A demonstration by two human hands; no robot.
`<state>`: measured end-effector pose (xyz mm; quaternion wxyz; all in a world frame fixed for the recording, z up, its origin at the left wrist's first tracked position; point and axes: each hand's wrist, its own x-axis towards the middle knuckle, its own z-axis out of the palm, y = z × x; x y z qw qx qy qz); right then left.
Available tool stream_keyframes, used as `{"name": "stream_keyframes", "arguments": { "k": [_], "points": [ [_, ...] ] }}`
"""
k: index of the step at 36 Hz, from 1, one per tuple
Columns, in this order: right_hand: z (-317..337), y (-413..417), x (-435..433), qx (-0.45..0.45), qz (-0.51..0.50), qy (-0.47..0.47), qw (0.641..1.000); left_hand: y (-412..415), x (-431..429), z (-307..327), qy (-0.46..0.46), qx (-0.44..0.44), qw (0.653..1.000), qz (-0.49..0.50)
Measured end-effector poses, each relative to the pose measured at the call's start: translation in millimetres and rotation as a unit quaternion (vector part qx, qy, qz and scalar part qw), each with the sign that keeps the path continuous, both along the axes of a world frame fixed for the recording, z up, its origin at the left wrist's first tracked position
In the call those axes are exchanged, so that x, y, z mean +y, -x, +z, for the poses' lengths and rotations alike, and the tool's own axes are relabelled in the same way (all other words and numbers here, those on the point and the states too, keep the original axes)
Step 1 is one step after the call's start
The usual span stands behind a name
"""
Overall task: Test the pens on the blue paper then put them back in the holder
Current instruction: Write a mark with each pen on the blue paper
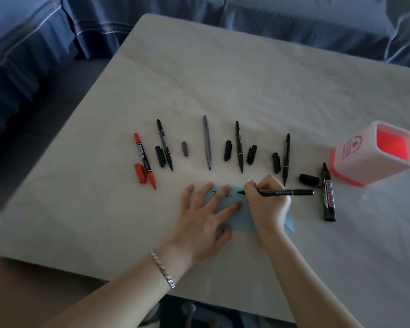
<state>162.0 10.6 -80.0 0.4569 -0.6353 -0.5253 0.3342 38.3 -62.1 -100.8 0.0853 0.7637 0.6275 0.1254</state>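
- Pen (284, 192) lies level, nib leftward over blue paper (232, 215), tail rightward.
- Right hand (264, 201) pinches it.
- Left hand (205, 220) lies spread, pressing the paper's left part.

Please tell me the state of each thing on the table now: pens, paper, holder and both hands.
red pen: uncapped, lying
grey pen: uncapped, lying
three other black pens: uncapped, lying
whiteboard marker: uncapped, lying
holder: upright, no pens visible inside
blue paper: flat, some marks on it
left hand: fingers straight, pressing the paper
right hand: grips black pen, tip on paper
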Motion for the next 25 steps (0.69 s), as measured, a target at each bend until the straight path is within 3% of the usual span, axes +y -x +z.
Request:
{"name": "stream_keyframes", "arguments": {
  "k": [25],
  "points": [
    [-1.7,0.5,-1.5,-0.011,-0.009,-0.013,1.0,-0.4,0.5,-3.2,-0.008,-0.003,1.0,0.009]
  ]
}}
